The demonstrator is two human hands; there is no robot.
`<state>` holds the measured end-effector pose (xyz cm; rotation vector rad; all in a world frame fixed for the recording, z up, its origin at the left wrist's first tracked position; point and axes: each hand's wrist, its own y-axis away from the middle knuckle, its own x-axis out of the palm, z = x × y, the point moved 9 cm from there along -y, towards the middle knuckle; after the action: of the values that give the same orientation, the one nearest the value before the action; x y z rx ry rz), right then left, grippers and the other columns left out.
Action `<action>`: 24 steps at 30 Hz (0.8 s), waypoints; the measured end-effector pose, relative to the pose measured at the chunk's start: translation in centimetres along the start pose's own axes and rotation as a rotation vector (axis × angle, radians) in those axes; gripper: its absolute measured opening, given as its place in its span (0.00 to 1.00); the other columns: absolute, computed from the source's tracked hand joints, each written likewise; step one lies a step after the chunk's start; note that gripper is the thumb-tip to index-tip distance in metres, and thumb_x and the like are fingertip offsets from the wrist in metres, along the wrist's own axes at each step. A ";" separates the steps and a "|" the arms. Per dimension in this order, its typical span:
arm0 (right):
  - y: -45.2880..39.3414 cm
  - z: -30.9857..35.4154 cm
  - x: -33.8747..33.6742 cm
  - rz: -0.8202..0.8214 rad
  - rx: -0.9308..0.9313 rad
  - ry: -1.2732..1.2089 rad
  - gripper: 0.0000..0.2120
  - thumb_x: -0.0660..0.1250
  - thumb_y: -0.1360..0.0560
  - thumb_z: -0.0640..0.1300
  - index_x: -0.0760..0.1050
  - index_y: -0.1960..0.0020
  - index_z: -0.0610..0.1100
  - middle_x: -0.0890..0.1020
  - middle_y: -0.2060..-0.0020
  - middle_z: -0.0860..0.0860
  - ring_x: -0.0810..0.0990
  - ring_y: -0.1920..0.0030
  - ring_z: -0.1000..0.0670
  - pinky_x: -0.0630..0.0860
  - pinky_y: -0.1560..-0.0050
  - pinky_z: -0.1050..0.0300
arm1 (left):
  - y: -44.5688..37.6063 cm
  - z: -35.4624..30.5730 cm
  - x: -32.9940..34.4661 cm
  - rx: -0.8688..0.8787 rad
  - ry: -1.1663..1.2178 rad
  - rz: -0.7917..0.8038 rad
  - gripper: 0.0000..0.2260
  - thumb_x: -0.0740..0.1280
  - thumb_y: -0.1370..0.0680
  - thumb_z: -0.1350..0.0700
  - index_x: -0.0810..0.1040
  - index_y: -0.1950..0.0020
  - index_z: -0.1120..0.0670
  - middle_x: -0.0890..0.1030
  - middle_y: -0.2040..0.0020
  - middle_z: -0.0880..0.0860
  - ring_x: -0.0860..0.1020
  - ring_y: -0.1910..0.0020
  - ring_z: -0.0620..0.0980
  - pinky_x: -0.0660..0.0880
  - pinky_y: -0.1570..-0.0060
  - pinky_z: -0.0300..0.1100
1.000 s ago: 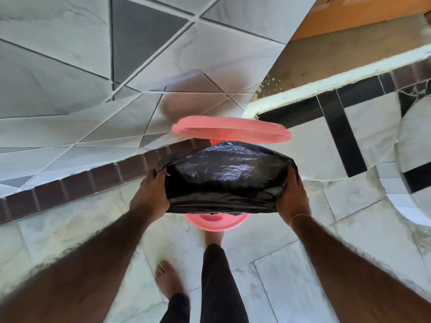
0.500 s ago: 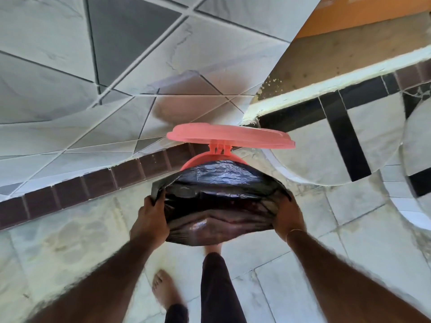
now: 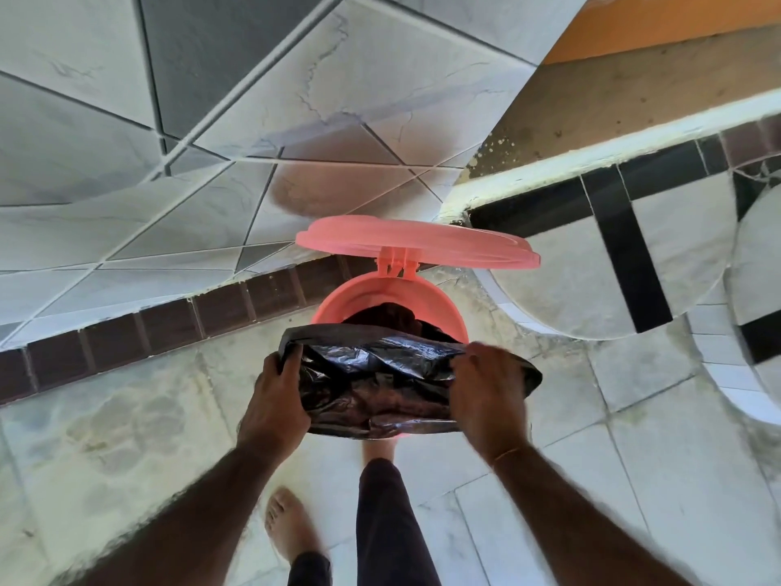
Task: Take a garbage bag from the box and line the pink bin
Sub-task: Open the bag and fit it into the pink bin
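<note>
1. I am gripping the left edge of the black garbage bag (image 3: 380, 374) with my left hand (image 3: 274, 406), fingers curled over its rim.
2. My right hand (image 3: 486, 395) is clamping the right side of the bag's mouth, knuckles facing up; a thin band is showing at that wrist.
3. My hands are holding well apart, stretching the bag's opening wide between them.
4. The bag is sitting over the near half of the pink bin (image 3: 372, 298), with part of it hanging down inside; the far rim is showing bare.
5. The bin's lid (image 3: 414, 243) is standing open, hinged up at the back.
6. The bin is resting on the pale tiled floor (image 3: 126, 416), near a tiled wall (image 3: 169, 120).
7. My bare foot (image 3: 287, 526) and dark trouser leg (image 3: 389, 522) are showing below the bag.
</note>
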<state>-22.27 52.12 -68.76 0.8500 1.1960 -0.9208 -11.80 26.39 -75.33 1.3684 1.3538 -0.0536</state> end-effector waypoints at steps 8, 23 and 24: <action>-1.5 -0.2 5.5 0.284 0.325 -0.156 0.27 0.67 0.28 0.40 0.67 0.30 0.42 0.72 0.36 0.38 0.73 0.41 0.36 0.76 0.44 0.41 | -0.7 0.8 -0.5 0.017 -0.012 -0.042 0.35 0.62 0.32 0.68 0.58 0.27 0.47 0.64 0.36 0.53 0.71 0.39 0.59 0.77 0.52 0.57; -8.8 -3.3 10.0 0.373 0.321 -0.312 0.31 0.64 0.24 0.51 0.57 0.25 0.49 0.64 0.27 0.41 0.70 0.32 0.34 0.72 0.36 0.41 | -8.3 -0.5 -1.6 0.080 0.217 -0.039 0.31 0.62 0.34 0.68 0.65 0.33 0.49 0.78 0.44 0.55 0.74 0.51 0.53 0.69 0.54 0.42; -9.1 -3.4 10.2 0.388 0.324 -0.326 0.32 0.64 0.23 0.53 0.55 0.23 0.50 0.66 0.28 0.40 0.71 0.33 0.35 0.72 0.36 0.42 | -8.5 -0.9 -1.8 0.083 0.208 -0.024 0.32 0.63 0.33 0.68 0.63 0.31 0.48 0.78 0.45 0.55 0.74 0.52 0.55 0.68 0.55 0.42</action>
<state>-30.66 50.29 -79.90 1.0955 0.5804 -0.8993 -18.92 23.19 -79.21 1.4581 1.5563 0.0174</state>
